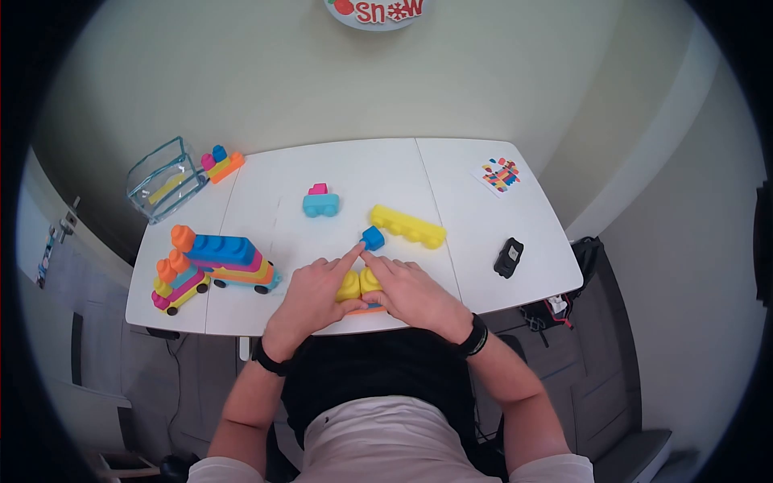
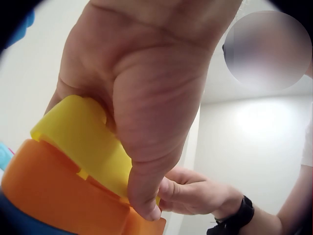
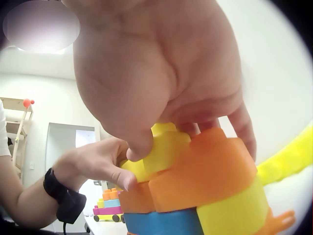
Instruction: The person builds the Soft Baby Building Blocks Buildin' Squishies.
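Observation:
Both hands meet over a stack of blocks near the table's front edge. Yellow blocks (image 1: 348, 286) form its top, above an orange layer (image 2: 54, 188) and a blue block (image 3: 164, 223). The left hand (image 1: 316, 293) grips the yellow piece (image 2: 88, 144), its thumb on the near side. From the other side the right hand (image 1: 415, 291) holds the same top layer, thumb against the yellow block (image 3: 166, 152) and fingers behind. An orange block (image 3: 205, 166) stands beside that yellow one. Just beyond the fingertips lies a small blue block (image 1: 372, 237).
Block vehicles (image 1: 221, 251) stand at the left, with a clear bin (image 1: 167, 181) and small blocks (image 1: 225, 167) behind. A long yellow block (image 1: 408, 226) and a teal block (image 1: 320, 206) lie beyond the hands. At right are a black device (image 1: 508, 258) and a picture card (image 1: 500, 175).

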Tool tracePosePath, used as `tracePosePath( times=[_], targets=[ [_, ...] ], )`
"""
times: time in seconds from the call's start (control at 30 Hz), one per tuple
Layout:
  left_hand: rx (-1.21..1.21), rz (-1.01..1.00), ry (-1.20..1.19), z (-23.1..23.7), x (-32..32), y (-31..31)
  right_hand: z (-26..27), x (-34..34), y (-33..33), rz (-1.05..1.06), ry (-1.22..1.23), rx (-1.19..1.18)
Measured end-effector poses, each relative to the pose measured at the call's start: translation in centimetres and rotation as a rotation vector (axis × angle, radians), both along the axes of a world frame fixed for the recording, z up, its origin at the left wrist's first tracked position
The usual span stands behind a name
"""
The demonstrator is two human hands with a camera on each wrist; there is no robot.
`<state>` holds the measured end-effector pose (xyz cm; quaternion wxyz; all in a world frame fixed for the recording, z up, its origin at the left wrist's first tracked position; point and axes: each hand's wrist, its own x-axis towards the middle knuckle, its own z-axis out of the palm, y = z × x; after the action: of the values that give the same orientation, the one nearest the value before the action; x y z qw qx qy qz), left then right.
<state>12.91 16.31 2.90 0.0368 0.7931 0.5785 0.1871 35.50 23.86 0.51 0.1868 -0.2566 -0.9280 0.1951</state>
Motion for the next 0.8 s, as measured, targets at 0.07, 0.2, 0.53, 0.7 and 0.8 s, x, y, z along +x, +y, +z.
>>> tracePosePath(
  times=[0.07, 0.2, 0.53, 0.7, 0.8],
  targets=[
    [0.05, -0.004, -0.001, -0.3, 0.1, -0.4, -0.3, -0.4, -0.2, 0.009, -0.002, 0.1],
    [0.046, 0.038, 0.029, 1.0, 0.5, -1.7, 0.9, -1.0, -0.6, 0.016, -0.047, 0.073],
    [0.081, 0.092, -0.031, 0.0, -1.3, -2.6, -3.0, -1.0, 7.3, -0.041, 0.084, 0.075],
    [0.07, 0.12, -0.1, 0.2, -2.1, -3.3, -6.1, -2.6, 9.3, -0.083, 0.056, 0.448],
    [0.041, 0.145, -0.096, 0.6, -2.2, -3.7, -4.6, -2.6, 8.9, -0.139, -0.069, 0.299]
  ],
)
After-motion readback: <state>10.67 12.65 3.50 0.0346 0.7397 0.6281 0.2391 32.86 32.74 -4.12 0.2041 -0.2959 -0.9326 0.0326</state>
